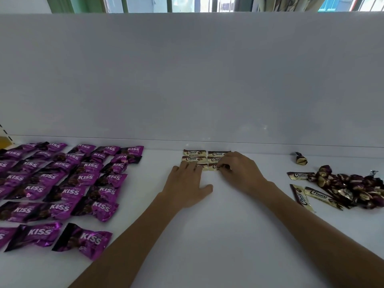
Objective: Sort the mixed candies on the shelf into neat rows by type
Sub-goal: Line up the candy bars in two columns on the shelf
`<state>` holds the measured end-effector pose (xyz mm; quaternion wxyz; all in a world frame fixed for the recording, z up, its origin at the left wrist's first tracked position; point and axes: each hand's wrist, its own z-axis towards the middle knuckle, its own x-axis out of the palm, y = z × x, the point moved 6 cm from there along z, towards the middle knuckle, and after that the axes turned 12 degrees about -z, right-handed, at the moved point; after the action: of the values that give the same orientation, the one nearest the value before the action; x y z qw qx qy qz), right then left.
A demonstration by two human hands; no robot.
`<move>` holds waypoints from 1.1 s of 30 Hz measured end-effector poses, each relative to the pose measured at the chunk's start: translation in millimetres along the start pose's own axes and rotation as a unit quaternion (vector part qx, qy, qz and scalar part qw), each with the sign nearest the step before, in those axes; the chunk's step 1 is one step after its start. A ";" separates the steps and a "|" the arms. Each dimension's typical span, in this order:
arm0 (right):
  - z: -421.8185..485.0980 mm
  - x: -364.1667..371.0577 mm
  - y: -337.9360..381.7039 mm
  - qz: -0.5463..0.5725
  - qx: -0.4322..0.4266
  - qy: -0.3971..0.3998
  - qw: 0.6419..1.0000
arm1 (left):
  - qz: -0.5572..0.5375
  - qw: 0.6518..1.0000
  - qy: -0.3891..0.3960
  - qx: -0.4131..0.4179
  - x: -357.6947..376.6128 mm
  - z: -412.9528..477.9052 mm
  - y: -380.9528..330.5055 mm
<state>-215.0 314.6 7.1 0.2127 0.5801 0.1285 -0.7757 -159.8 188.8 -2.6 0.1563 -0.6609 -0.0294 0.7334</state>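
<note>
Several cream-and-brown Choco bars (194,152) lie in two short columns near the back of the white shelf (207,235). My left hand (187,181) rests flat, fingers spread, its fingertips over the lowest bar of the left column. My right hand (239,171) pinches the lowest Choco bar (214,166) of the right column, which lies on the shelf. Purple Kiss candies (68,177) fill rows on the left. A mixed pile of gold-and-maroon twist candies (351,188) and loose Choco bars (321,197) sits at the right.
One gold-and-maroon twist candy (301,160) lies alone near the back right. A white back panel (187,80) rises behind the shelf. A yellow object (5,142) shows at the far left edge.
</note>
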 end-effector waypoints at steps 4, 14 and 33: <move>1.6 0.7 1.1 -0.008 -0.007 -0.007 1.000 | 0.009 1.000 -0.005 0.001 -0.8 -0.4 -0.1; -5.0 -13.8 -15.8 -0.007 -0.002 -0.029 1.000 | 0.006 1.000 -0.016 -0.010 -6.3 -3.3 -7.6; -103.8 -58.1 -178.4 -0.028 0.094 -0.001 0.995 | -0.092 0.989 -0.009 0.114 24.9 10.4 -187.9</move>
<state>-198.9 527.7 23.5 0.1350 0.5930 0.0710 -0.7906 -136.1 375.5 21.7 0.2970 -0.6266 -0.0078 0.7205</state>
